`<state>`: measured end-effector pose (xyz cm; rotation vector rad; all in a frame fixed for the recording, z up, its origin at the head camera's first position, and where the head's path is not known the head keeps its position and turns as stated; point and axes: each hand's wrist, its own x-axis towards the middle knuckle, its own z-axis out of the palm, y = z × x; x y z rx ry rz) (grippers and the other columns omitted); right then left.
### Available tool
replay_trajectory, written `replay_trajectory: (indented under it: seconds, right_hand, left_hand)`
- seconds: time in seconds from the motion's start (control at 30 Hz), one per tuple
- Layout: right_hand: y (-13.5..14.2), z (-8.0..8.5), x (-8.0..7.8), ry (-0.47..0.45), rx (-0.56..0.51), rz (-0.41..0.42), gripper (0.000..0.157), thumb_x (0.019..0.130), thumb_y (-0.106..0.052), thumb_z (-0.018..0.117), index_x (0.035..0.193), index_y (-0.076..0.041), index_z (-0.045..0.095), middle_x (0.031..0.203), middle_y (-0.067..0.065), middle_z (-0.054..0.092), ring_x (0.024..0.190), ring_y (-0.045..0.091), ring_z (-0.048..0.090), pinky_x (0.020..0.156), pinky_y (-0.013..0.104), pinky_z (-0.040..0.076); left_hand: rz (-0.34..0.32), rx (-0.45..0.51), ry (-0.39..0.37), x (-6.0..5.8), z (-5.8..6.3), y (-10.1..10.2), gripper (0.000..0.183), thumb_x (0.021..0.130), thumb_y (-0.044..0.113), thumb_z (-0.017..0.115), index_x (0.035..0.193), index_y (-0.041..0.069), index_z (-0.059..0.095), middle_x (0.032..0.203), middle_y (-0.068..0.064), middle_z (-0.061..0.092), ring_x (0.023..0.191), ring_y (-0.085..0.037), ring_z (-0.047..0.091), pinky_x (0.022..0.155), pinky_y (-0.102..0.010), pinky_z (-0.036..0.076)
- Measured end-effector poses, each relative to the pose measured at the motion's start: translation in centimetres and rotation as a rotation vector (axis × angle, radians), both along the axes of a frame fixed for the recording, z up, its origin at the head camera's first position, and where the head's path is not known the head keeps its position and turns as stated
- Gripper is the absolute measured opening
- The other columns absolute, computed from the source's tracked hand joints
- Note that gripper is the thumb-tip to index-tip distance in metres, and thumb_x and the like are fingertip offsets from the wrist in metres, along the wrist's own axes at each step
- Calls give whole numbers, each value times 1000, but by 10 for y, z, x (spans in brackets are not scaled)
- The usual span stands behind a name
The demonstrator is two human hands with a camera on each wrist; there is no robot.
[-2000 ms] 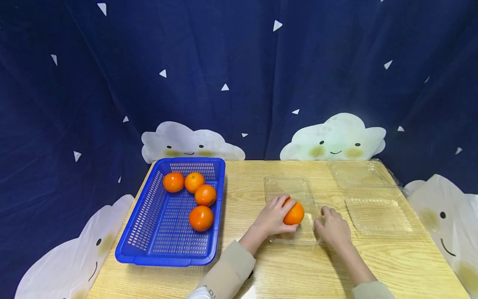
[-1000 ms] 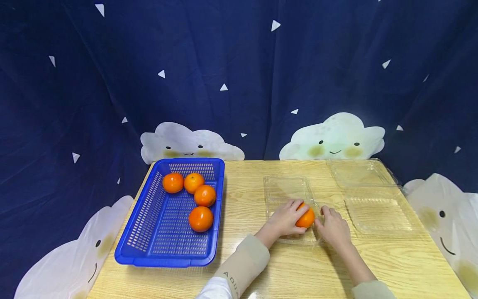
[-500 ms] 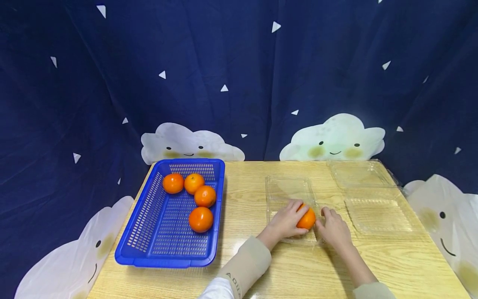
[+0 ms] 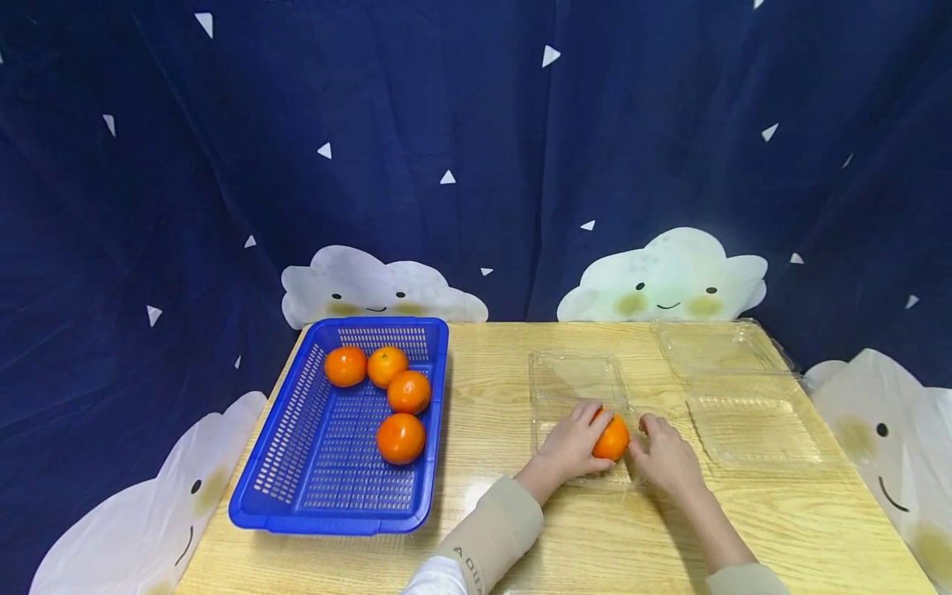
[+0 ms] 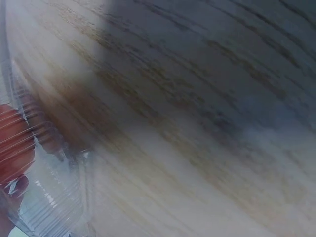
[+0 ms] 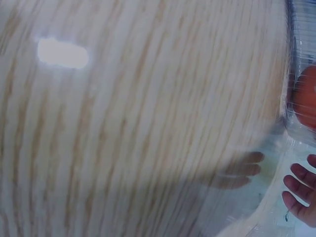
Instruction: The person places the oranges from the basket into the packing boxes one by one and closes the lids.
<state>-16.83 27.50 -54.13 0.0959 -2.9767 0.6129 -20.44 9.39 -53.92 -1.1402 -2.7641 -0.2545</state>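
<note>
An orange (image 4: pixel 613 438) sits in the near half of an opened clear plastic clamshell box (image 4: pixel 576 376), right of the table's middle. My left hand (image 4: pixel 571 444) grips it from the left, fingers over its top and thumb low at the front. Through the ribbed plastic wall the orange (image 5: pixel 14 143) also shows in the left wrist view. My right hand (image 4: pixel 668 456) is at the box's right edge with loosely bent fingers. Its fingers (image 6: pixel 297 188) appear spread in the right wrist view, with nothing between them.
A blue perforated plastic basket (image 4: pixel 245 496) on the left holds several more oranges (image 4: pixel 400 438). Another opened clear clamshell box (image 4: pixel 754 426) lies at the right on the wooden table (image 4: pixel 483 388). Behind hangs a dark blue curtain (image 4: pixel 446 107) with cloud prints.
My left hand has moved the orange right and slightly down, to the right side of the box's near half. Over the last second it has barely moved. The right hand stays in place.
</note>
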Motion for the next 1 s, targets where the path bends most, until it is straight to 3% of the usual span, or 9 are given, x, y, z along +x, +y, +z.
replay_trajectory:
  seconds: [0.5,1.0]
  right_hand:
    - [4,0,2,-17,12,35,40,78,-25,62,107,0,50,102,20,58,80,35,57,57,44,46]
    - [4,-1,2,-32,-14,26,41,80,-25,61,111,0,50,105,18,58,83,33,56,61,45,46]
  left_hand:
    - [65,22,-23,4,-4,7,78,73,56,66,134,16,37,133,-3,35,122,-15,35,88,-19,43]
    - [38,33,-52,2,-3,1,81,72,55,68,136,17,36,135,-3,35,124,-15,35,92,-22,41]
